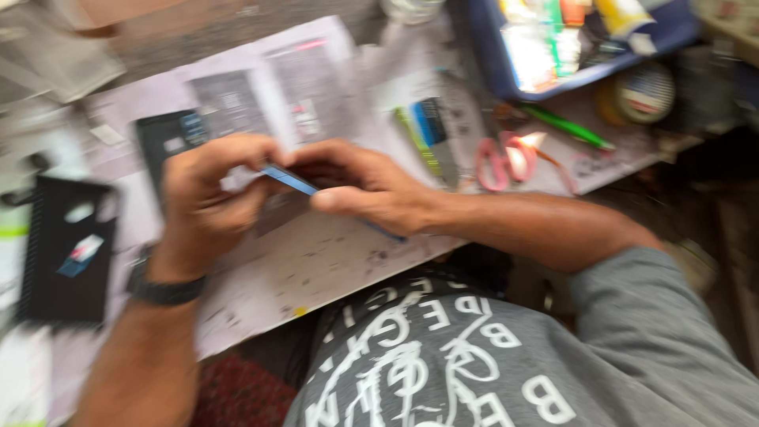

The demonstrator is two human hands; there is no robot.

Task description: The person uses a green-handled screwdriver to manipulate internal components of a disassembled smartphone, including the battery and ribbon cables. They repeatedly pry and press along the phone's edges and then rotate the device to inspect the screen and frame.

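A pale work board (332,269) covered with printed sheets lies across the person's lap, its near edge speckled with dark marks, and the whole view is smeared by motion. At the far left a black rectangular case (67,249) with a small blue and red sticker lies flat; what sits beyond it at the frame edge is too blurred to tell. A dark phone-shaped slab (162,142) rests on the sheets just above the left hand (207,202), which curls inward with its fingertips pinching one end of a thin blue strip (288,180). The right hand (365,186) pinches the same strip from the other side, fingers bunched close, so both hands meet over the middle of the board. Further right lie a green and blue flat package (427,134), pink-handled scissors (506,162) and a green pen (568,128). A blue tray (486,55) of bright packets is cut off by the top edge, with a tape roll (642,95) beside it.
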